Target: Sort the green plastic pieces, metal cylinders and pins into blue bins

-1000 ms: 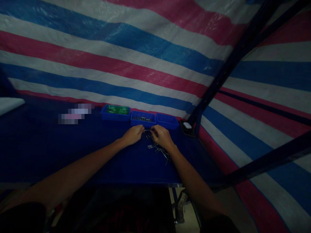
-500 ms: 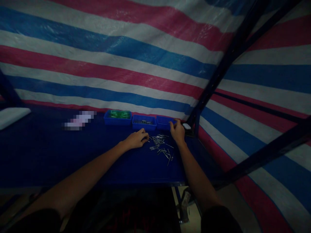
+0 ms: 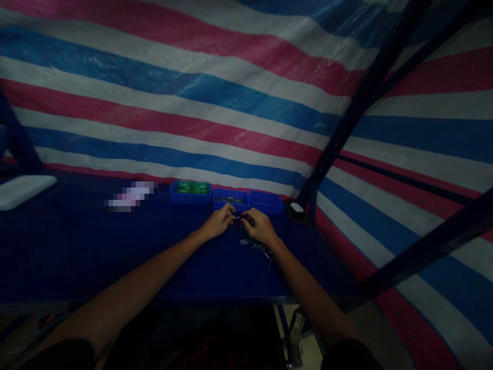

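My left hand (image 3: 219, 222) pinches a thin metal pin (image 3: 237, 218) that looks like a blind rivet, just in front of the middle bin. At the pin's other end is my right hand (image 3: 259, 225), its curled thumb and fingers closed around the tip. Beneath and beside my right hand lies a loose pile of similar metal pins (image 3: 262, 250), partly hidden by it. The middle blue bin (image 3: 231, 206) contains small grey metal parts. Right of it, the blue bin (image 3: 267, 203) shows no parts that I can make out.
A third blue bin (image 3: 190, 198) on the left holds green pieces. A dark tray with a white object (image 3: 296, 207) sits by the frame post (image 3: 314, 187). A white slab (image 3: 25, 190) and a blurred-out item (image 3: 131, 197) lie on the blue table (image 3: 154, 277). Striped sheeting hangs behind.
My right hand has come from the right-hand bin leftward and nearer, meeting my left hand at the pin. My left hand stays in about the same place. The view has tilted slightly upward.
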The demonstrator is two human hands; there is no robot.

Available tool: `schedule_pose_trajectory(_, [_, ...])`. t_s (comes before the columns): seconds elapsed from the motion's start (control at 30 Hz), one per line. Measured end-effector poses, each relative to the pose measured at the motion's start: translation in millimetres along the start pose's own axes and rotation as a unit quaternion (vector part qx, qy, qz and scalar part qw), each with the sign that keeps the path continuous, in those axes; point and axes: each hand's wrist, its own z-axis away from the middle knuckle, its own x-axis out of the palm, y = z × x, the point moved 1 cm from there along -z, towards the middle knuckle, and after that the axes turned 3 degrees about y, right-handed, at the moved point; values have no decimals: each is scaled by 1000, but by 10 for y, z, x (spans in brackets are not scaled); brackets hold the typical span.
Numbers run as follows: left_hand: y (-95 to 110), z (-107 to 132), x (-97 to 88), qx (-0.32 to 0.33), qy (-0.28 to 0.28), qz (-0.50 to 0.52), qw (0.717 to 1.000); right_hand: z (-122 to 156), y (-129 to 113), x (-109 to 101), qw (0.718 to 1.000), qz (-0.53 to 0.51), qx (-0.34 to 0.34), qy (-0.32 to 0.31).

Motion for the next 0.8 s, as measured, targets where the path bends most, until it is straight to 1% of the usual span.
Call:
schedule_pose_trajectory(0.1, [33,-10,-6,4,13,26,1000,4,-14,0,1000,-11,-2,1])
schedule_pose_trajectory(0.2, [50,-11,6,7,1,41,999,0,-33,4,1000,-15,6,6])
schedule_pose_trajectory(0.27, [43,-11,21,9,-4,52,999,-5,-51,2,1000,-14,-3,0])
schedule_pose_trajectory(0.37, [25,-11,34,-1,4,71,997,-10,-80,-15,1000,-14,-21,-7])
schedule_pose_trajectory(0.53, [69,-10,0,-6,19,61,998,-22,-130,-23,999,-19,-29,2])
schedule_pose_trajectory(0.63, [99,-11,-18,-17,23,60,998,-37,-148,-22,999,-2,-37,9])
schedule_pose_trajectory(0.7, [85,-12,-15,-27,23,49,998,-49,-116,-53,999,13,-36,24])
schedule_pose_trajectory(0.73, [69,-11,-11,-25,25,32,999,-57,-78,-82,998,21,-29,44])
schedule_pose_trajectory(0.8, [31,-5,0,1,28,-31,999,-75,46,-163,993,43,5,109])
